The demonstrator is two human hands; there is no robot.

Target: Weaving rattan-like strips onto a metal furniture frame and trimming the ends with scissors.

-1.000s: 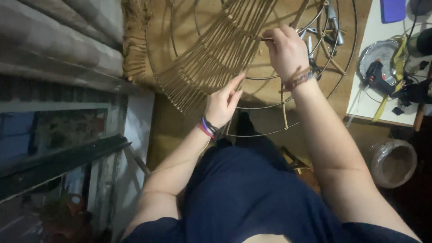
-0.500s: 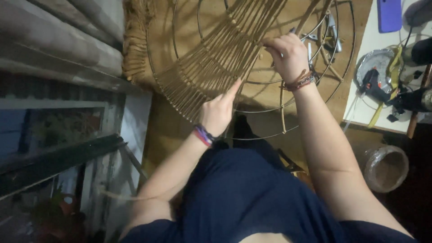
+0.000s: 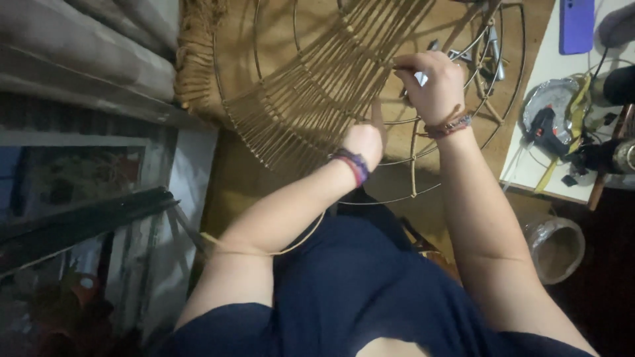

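Tan cord (image 3: 317, 99) strung over the round wire frame (image 3: 413, 158) lies before you, your right hand (image 3: 433, 86) pinching a strand, your left hand (image 3: 365, 142) pressed against the weave with fingers hidden.

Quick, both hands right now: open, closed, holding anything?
Left hand: open, fingers up against the wire frame; grip cannot be told.
Right hand: closed, pinching a jute cord at the frame.
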